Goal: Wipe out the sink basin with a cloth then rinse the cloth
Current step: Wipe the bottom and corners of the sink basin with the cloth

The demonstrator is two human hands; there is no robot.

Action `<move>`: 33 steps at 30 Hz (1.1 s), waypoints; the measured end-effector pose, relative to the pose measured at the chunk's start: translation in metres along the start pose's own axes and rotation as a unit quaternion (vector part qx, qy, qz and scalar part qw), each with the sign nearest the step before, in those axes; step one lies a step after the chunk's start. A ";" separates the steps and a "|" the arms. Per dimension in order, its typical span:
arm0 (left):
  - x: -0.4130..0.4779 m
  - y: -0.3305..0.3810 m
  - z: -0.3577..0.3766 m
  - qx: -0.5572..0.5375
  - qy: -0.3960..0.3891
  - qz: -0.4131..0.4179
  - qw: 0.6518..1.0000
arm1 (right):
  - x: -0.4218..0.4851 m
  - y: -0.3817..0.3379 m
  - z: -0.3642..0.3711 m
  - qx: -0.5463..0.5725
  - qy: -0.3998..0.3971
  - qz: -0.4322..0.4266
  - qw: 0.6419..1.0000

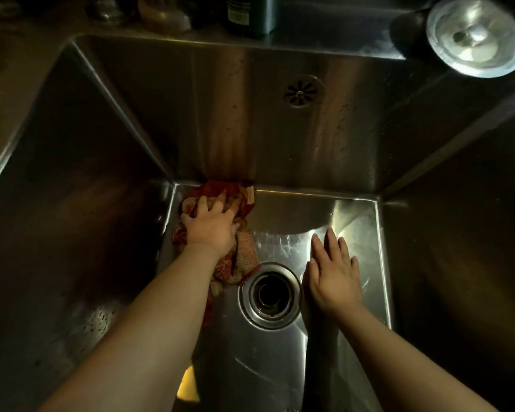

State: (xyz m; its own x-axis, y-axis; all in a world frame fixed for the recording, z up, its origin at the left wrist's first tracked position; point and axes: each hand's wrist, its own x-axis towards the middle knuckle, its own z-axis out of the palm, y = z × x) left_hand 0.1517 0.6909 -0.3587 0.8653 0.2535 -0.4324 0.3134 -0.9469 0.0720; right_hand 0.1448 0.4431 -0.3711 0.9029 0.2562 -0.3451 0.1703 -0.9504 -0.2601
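Pressing the red patterned cloth (245,254) onto the sink basin (280,129) floor at 11 o'clock from the drain (269,297) with the left hand (211,226), fingers spread across it. Holding the right hand (333,278) flat at 3 o'clock of the drain, fingers straight, nearly together, empty

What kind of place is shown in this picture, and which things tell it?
Most likely a kitchen: a deep stainless-steel sink basin with a wide drain, a patterned cloth under the left hand, and a dark bottle and a clear glass by its far rim.
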 end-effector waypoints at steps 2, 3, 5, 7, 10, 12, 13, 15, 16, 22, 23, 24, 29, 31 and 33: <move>-0.002 0.005 0.000 0.002 0.006 0.012 1.000 | 0.001 0.006 -0.004 0.010 0.006 0.008 1.000; -0.003 0.011 -0.001 0.009 0.007 0.027 1.000 | 0.000 0.010 -0.006 0.011 0.008 0.015 1.000; -0.003 0.031 -0.002 0.031 0.002 0.062 0.998 | -0.001 0.020 -0.010 0.013 0.012 0.023 1.000; -0.003 0.055 -0.003 0.040 -0.013 0.085 0.995 | -0.004 0.031 -0.013 0.011 0.013 0.020 1.000; -0.007 0.087 0.001 0.018 -0.025 0.124 0.992 | -0.010 0.040 -0.017 0.006 0.011 0.011 1.000; -0.011 0.092 0.005 0.008 -0.012 0.150 0.989 | -0.012 0.041 -0.019 0.013 0.017 0.011 1.000; -0.013 0.088 0.006 0.004 0.000 0.159 0.987 | -0.014 0.040 -0.019 0.016 0.020 0.010 1.000; -0.018 0.070 0.007 -0.002 0.025 0.169 0.985 | -0.015 0.035 -0.018 0.023 0.026 0.002 0.999; -0.020 0.059 0.007 -0.003 0.031 0.171 0.985 | -0.016 0.031 -0.018 0.032 0.028 -0.001 0.999; -0.043 -0.002 0.014 -0.005 0.038 0.175 0.984 | -0.008 -0.028 -0.008 0.099 0.044 -0.048 0.993; -0.045 -0.008 0.015 -0.009 0.037 0.170 0.985 | -0.005 -0.041 -0.006 0.109 0.045 -0.062 0.991; -0.046 -0.014 0.015 -0.014 0.036 0.166 0.985 | -0.001 -0.054 -0.004 0.115 0.045 -0.078 0.989; -0.042 -0.028 0.016 -0.037 0.039 0.106 0.993 | 0.019 -0.093 0.011 0.071 0.010 -0.082 0.994; -0.040 -0.032 0.016 -0.047 0.036 0.083 0.995 | 0.023 -0.096 0.016 0.040 -0.002 -0.070 0.997; -0.038 -0.031 0.015 -0.036 0.030 0.090 0.995 | 0.025 -0.096 0.017 0.030 0.007 -0.071 0.997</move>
State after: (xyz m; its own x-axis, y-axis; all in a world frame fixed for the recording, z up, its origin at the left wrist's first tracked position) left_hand 0.1029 0.7077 -0.3582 0.9312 0.0939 -0.3522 0.1763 -0.9618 0.2096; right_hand 0.1438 0.5441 -0.3702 0.8767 0.3845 -0.2889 0.2735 -0.8927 -0.3583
